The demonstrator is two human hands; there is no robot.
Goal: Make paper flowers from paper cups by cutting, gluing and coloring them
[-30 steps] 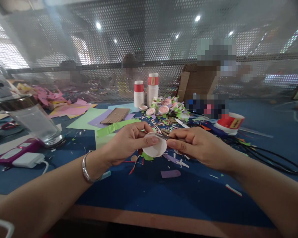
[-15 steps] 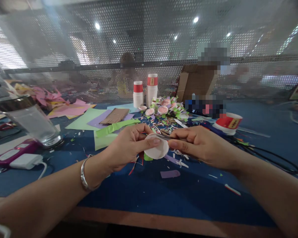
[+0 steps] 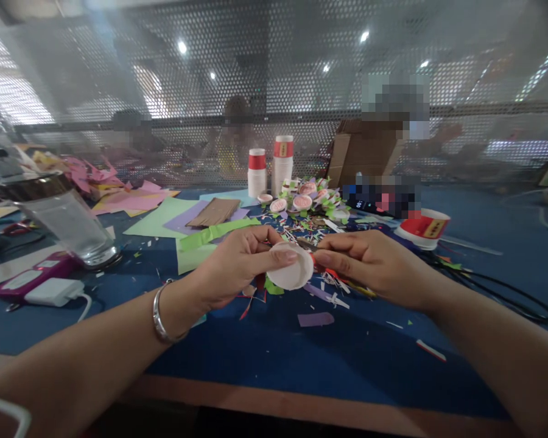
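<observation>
The blue tabletop (image 3: 274,359) is buried in craft litter. Far off to the left of the hands stands a big glass jar (image 3: 64,222), with green paper sheets (image 3: 158,222) between it and the work. Beyond the hands are two stacks of red-banded cups (image 3: 282,161) and a cluster of finished paper flowers (image 3: 308,198).

The left hand (image 3: 235,261), a bangle (image 3: 161,316) on its wrist, is closed in a pinch, thumb on top and fingers curled behind, holding a white disc (image 3: 292,274) by its edge just above the tabletop. The right hand (image 3: 369,261) is curled nearly shut around what look like small scissors (image 3: 307,245), whose dark tip meets the disc's upper right rim; I cannot tell whether the blades are parted.

To my eye this is trimming work at the rim of the disc. A clean cut here would call for the pinch to sit clear of the blade and the disc to be turned a little at a time.

A purple scrap (image 3: 315,319) lies just nearer than the hands.
</observation>
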